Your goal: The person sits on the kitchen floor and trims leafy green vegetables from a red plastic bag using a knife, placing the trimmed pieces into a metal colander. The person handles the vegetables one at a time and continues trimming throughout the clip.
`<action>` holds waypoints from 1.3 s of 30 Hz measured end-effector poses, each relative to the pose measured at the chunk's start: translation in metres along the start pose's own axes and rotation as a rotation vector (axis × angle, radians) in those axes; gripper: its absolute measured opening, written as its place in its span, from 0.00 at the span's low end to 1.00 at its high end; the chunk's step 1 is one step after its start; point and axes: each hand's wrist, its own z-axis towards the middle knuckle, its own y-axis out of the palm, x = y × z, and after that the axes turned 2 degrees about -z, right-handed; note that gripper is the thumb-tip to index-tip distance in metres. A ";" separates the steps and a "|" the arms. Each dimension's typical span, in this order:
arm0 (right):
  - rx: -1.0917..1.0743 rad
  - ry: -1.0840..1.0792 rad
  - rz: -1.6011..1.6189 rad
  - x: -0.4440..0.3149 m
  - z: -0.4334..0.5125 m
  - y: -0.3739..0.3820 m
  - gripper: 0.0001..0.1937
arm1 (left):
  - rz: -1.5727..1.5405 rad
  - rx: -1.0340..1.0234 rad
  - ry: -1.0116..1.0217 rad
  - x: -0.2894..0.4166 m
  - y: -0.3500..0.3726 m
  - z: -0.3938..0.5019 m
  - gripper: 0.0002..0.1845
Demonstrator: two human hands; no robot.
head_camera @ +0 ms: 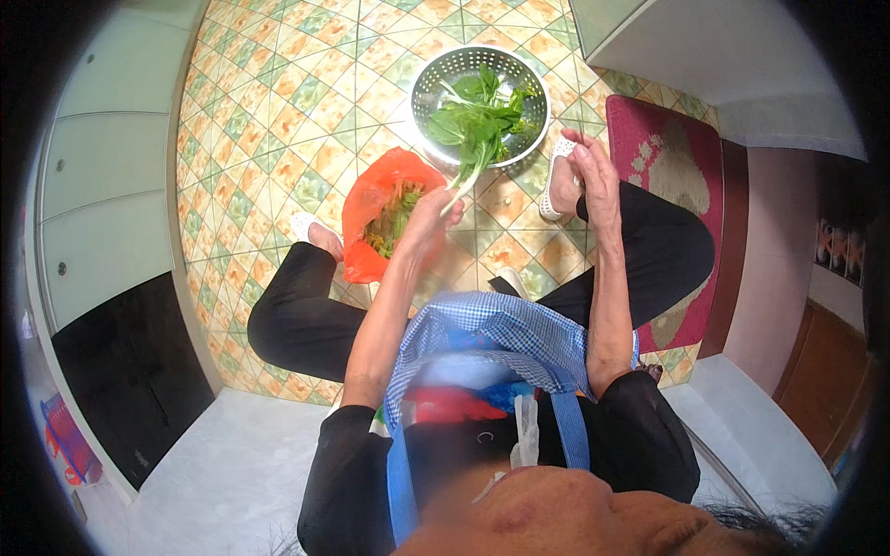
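Note:
My left hand (439, 212) grips the pale stems of a leafy green vegetable (469, 149), whose leaves reach over the near rim of a perforated metal colander (427, 83). More leafy greens (511, 104) lie inside the colander. Under and beside my left forearm, an orange plastic bag (361, 208) stands with its mouth spread, holding yellowish-green leaves and stems (389, 219). My right hand (591, 167) is raised to the right of the colander, over my shoe; its fingers are slightly bent. Whether something thin is between its fingertips is not clear.
The colander and bag stand on a patterned tile floor (313, 111). A red mat (626, 139) with a pale pattern lies on the right. Pale drawers (104, 139) line the left side. My feet in white shoes (549, 187) flank the bag and colander. A blue checked apron (487, 313) covers my lap.

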 end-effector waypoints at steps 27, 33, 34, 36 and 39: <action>-0.033 0.574 0.508 0.144 0.006 0.078 0.07 | -0.288 0.316 0.176 -0.025 0.025 0.006 0.09; -0.043 0.470 0.446 0.137 -0.002 0.079 0.08 | -0.275 0.374 0.124 -0.023 0.009 0.012 0.10; 0.017 0.462 0.396 0.133 -0.003 0.077 0.10 | -0.277 0.383 0.150 -0.022 0.009 0.012 0.10; 0.060 0.429 0.350 0.125 -0.010 0.074 0.13 | -0.262 0.401 0.157 -0.021 0.011 0.013 0.10; -0.249 0.299 0.182 0.116 -0.015 0.073 0.20 | -0.270 0.421 0.208 -0.019 0.015 0.015 0.08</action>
